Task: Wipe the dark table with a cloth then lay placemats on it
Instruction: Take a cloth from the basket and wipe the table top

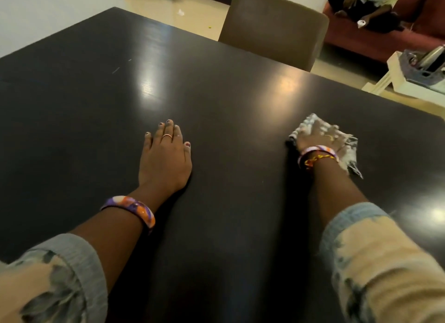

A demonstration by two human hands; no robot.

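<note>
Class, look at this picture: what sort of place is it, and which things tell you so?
Probably a home dining and living area: a large dark wooden table, a brown upholstered chair pushed against its far side, and a red sofa on the tiled floor beyond.

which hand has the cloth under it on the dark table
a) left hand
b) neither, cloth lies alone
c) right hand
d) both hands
c: the right hand presses flat on the pale frayed cloth on the dark glossy table, while the left hand rests bare on the tabletop with nothing beneath it.
</note>
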